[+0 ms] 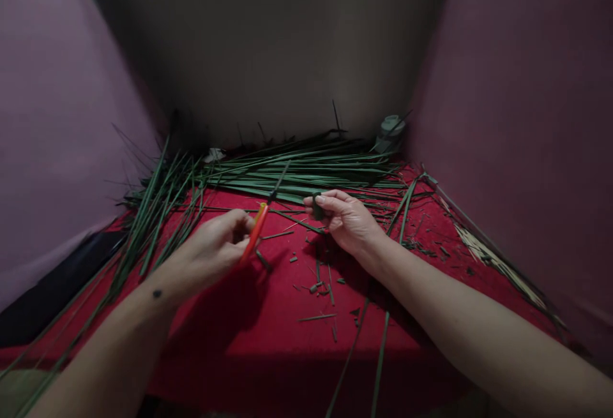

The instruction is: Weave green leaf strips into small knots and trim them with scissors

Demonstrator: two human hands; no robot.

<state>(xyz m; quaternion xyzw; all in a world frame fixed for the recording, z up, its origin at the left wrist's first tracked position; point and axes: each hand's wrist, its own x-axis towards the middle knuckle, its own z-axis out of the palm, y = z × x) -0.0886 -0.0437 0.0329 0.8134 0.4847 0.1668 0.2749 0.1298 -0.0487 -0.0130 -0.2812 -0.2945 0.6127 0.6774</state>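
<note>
My left hand [218, 246] is closed around a pair of scissors [257, 230] with orange and yellow handles. Their narrow dark blades point up and away, over the green leaves. To the right, my right hand [347, 217] pinches a small dark green piece of leaf [317, 206], apparently rolled or folded, between thumb and fingers. A gap separates the scissors from this piece. Small green clippings [315, 288] lie scattered on the red cloth [268, 328] below and between my hands.
Long green leaf strips [297, 172] are piled across the back, with more leaves [153, 214] at the left. A pale container [390, 134] stands at the back right. Pale thin sticks [498, 265] line the right edge. A dark flat object [62, 284] lies left.
</note>
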